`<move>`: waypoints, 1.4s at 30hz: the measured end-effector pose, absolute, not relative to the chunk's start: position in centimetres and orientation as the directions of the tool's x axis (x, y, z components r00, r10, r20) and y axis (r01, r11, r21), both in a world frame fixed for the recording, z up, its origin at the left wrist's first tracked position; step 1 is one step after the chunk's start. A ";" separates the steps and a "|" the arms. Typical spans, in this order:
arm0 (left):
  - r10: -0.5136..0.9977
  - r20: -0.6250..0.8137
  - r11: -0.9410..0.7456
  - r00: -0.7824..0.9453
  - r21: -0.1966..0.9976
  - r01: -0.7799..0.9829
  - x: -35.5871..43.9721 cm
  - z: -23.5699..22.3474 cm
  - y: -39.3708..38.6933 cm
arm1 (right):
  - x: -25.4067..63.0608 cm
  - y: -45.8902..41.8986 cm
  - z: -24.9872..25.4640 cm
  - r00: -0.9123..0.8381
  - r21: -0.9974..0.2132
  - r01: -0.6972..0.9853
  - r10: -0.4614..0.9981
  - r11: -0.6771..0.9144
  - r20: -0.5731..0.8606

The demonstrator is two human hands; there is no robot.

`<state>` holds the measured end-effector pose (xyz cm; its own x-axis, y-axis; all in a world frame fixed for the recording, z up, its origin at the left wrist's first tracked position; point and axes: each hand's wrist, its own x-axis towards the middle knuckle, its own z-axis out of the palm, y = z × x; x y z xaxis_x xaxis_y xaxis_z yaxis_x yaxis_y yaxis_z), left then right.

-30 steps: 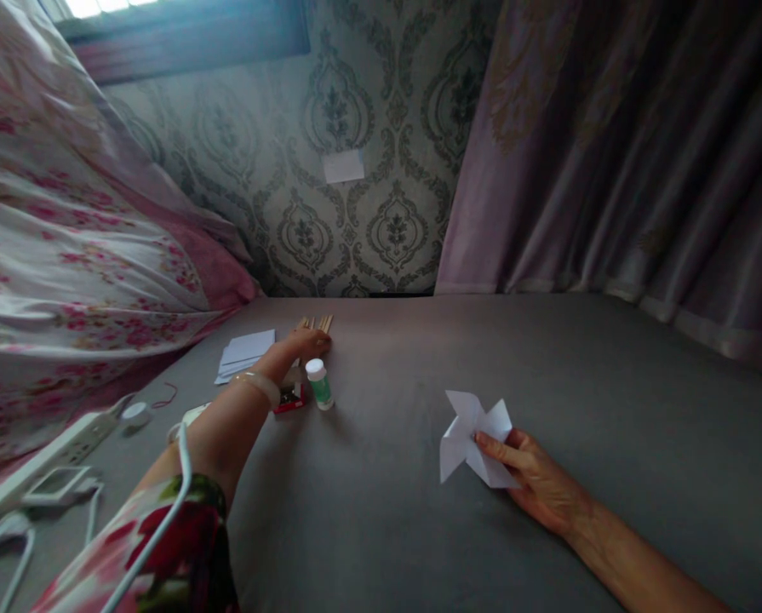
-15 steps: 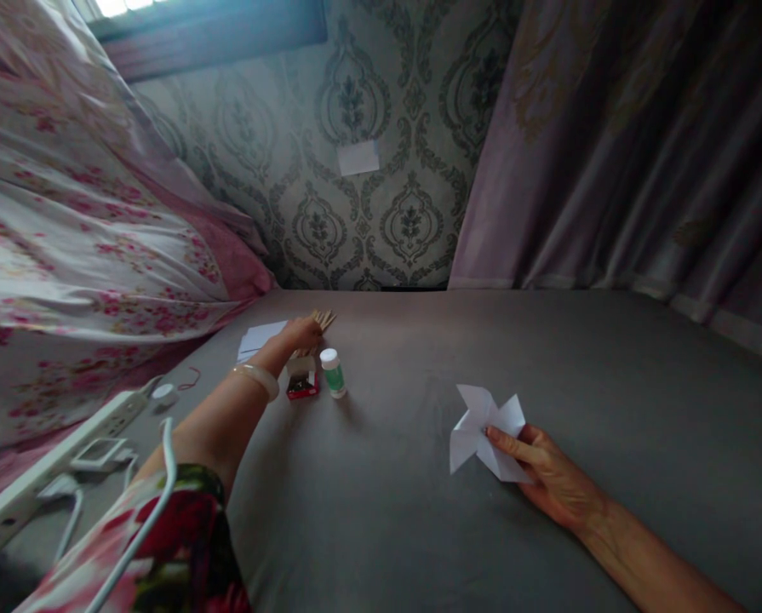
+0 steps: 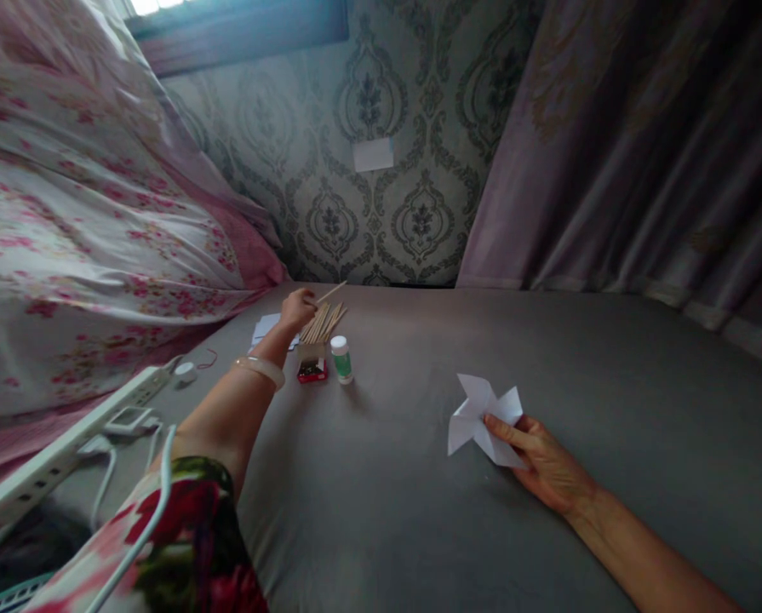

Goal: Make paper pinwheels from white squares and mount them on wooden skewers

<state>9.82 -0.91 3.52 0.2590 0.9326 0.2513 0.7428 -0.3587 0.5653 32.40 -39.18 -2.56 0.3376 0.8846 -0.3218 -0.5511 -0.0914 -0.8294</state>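
My left hand is closed on one thin wooden stick, raised just above a bundle of similar sticks on the grey sheet. Below the bundle sits a small open red box with dark little pieces inside. Beside it stands a white-capped bottle with a green label. Out to the right, my right hand pinches a white paper pinwheel, thumb pressed near its centre and fingers behind it. The pinwheel's blades spread outward over the sheet.
White paper sheets lie partly behind my left forearm. At left are a white power strip with plugs and cables, a white cap and a red string. A floral curtain hangs along the left side.
My left hand has lifted up from the bundle with a single stick in its fingers, uncovering the other sticks. My right hand still holds the pinwheel. The view has shifted slightly.
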 end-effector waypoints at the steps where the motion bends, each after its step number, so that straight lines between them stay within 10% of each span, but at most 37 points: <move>1: 0.935 0.287 -0.343 0.207 0.592 0.730 9.8 3.7 -1.1 | 32.4 -39.2 -2.5 0.339 -0.835 -0.543 0.886 -0.091 -0.317; 15: 0.835 0.507 -0.468 -0.213 0.858 0.210 12.9 6.4 -11.1 | 32.3 -39.2 -2.6 0.335 -0.853 -0.519 0.907 -0.049 -0.255; 21: 0.876 0.483 -0.477 0.007 0.866 -0.149 15.2 5.8 -17.9 | 32.3 -39.2 -2.3 0.299 -0.853 -0.519 0.923 -0.056 -0.242; 27: 0.918 0.259 -0.116 0.302 0.900 -0.419 17.0 4.4 -22.3 | 32.2 -39.2 -2.2 0.305 -0.849 -0.527 0.925 -0.036 -0.228; 42: 0.716 -0.046 0.472 0.696 0.767 -0.435 17.2 1.0 -27.5 | 33.7 -39.8 -0.2 0.452 -0.863 -0.481 0.887 0.154 -0.093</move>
<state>17.19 -27.49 1.02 0.6964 0.7162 -0.0459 -0.4349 0.4721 0.7668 33.70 -39.84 -0.19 0.4516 0.8873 -0.0934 -0.4814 0.1542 -0.8629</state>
